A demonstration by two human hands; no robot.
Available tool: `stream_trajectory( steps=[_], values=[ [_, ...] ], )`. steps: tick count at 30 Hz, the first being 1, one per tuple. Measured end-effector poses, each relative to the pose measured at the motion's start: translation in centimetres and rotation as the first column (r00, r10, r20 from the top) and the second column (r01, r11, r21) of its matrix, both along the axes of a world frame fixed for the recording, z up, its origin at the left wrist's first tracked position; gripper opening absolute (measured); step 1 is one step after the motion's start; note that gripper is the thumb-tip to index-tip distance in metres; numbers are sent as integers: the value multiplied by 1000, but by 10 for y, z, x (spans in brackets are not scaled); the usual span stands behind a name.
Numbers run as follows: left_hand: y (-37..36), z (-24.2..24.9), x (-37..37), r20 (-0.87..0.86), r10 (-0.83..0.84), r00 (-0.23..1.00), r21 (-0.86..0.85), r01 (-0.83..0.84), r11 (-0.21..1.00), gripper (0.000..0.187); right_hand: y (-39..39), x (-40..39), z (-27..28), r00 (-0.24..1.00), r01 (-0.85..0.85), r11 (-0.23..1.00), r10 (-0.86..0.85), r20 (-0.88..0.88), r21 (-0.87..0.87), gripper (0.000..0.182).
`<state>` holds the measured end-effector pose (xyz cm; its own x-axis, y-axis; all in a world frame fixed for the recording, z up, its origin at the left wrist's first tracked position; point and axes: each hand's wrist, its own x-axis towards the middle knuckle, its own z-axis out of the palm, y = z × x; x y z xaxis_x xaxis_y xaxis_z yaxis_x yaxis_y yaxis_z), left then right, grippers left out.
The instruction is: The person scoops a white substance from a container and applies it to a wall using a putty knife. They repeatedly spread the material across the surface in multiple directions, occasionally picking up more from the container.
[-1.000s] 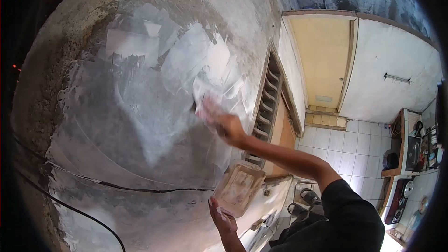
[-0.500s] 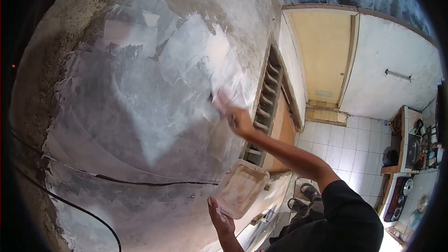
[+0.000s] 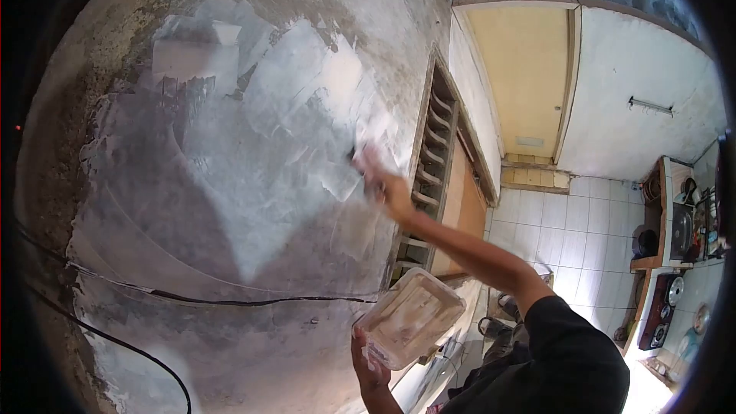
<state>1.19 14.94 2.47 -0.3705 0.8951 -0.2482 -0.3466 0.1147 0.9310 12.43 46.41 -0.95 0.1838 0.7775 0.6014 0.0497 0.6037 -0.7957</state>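
My left hand (image 3: 371, 362) grips the near end of a shallow rectangular tray (image 3: 414, 314), smeared inside with pale paste; white paste coats its fingers. My right hand (image 3: 383, 184) is raised against the wall (image 3: 253, 153), beside the white patches. Its fingers are closed and blurred by motion, with a small dark edge showing at their tips; the object they hold is too hidden to name. Wet-looking white and grey paste (image 3: 341, 73) covers the wall's upper middle.
A black cable (image 3: 230, 303) crosses the lower wall. Right of the wall are a slatted vent (image 3: 433, 157), a yellow door (image 3: 521, 77), a tiled floor (image 3: 563, 241) and a counter with a sink (image 3: 681, 230) and stove (image 3: 661, 310). Sandalled feet (image 3: 494, 327) show below.
The tray and my left hand have shifted right, and the tray appears more tilted. My right hand stays near the same part of the wall. The view has shifted slightly.
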Motion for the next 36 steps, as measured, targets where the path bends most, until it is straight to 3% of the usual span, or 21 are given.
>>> stream_trajectory(
  steps=[1, 4, 6, 8, 9, 11, 13, 16, 17, 18, 19, 20, 21, 22, 25, 27, 28, 29, 31, 35, 36],
  values=[
    [1, 2, 3, 10, -4, 1000, -3, 4, 1000, 48, -16, -8, -10, 999, 16, 981, -22, 31, 191, 53],
    [11, 15, 17, 0, -31, 1000, -129, 31, 991, 53, -72, -4, -13, 986, -134, 967, 108, 125, 219, 54],
    [15, 18, 24, 1, -76, 997, -103, 75, 992, 53, -81, 2, -14, 955, -245, 886, 290, -59, 393, 59],
    [16, 21, 28, -8, -102, 995, -75, 101, 992, 52, -60, 25, -39, 970, -236, 963, 227, 81, 130, 47],
    [17, 23, 30, 48, -73, 996, -85, 77, 993, 50, -30, 26, -42, 990, -39, 973, 68, -121, 226, 38],
    [17, 28, 34, 101, -41, 994, -96, 51, 994, 49, 25, 40, -13, 933, 309, 949, -316, -173, -66, 32],
    [14, 35, 35, 59, 13, 998, -116, -6, 993, 49, 63, 56, 12, 915, 304, 949, -316, -251, -88, 34],
    [9, 29, 20, 40, 33, 999, -68, -30, 997, 50, 59, 16, 38, 951, 249, 968, -249, -183, -23, 34],
    [7, 28, 17, 41, 40, 998, -65, -38, 997, 50, 41, 1, 40, 965, 210, 969, -227, -135, -127, 36],
    [4, 28, 13, 46, 55, 997, -57, -52, 997, 51, 7, -1, 55, 979, 184, 982, -186, -78, -35, 37],
    [3, 28, 12, 55, 67, 996, -49, -64, 997, 52, -10, -9, 37, 995, -90, 971, 98, 25, -221, 40],
    [4, 31, 13, 64, 65, 996, -50, -62, 997, 52, -29, -23, 32, 990, 139, 962, -134, -38, 235, 50],
    [6, 38, 15, 77, 82, 994, -80, -75, 994, 53, -45, -22, 30, 990, 137, 899, -141, -22, 416, 62],
    [8, 42, 18, 88, 96, 991, -109, -87, 990, 55, -76, -11, 31, 990, -141, 962, 131, 56, 232, 67],
    [14, 48, 23, 164, 84, 983, -122, -64, 990, 56, -60, 0, -15, 941, -228, 960, 176, 290, 160, 57],
    [13, 48, 22, 130, 58, 990, -102, -45, 994, 56, -19, 26, 14, 988, 98, 959, -62, -142, 265, 41],
    [11, 47, 22, 100, 30, 995, -85, -21, 996, 56, 17, 32, 31, 952, 260, 960, -236, -194, 109, 31],
    [11, 46, 21, 100, 33, 994, -83, -24, 996, 56, 41, 51, 62, 958, 207, 975, -219, -185, -81, 31],
    [7, 45, 18, 107, 68, 992, -119, -55, 991, 55, 83, 64, 89, 937, 297, 954, -297, -184, -28, 32],
    [1, 40, 10, -22, 68, 997, 40, -67, 997, 55, 47, -4, 101, 964, 235, 970, -225, -138, 57, 45],
    [2, 41, 7, 63, 118, 991, -43, -115, 992, 54, 24, -12, 90, 989, -95, 994, 99, -108, 47, 55]
  ],
)
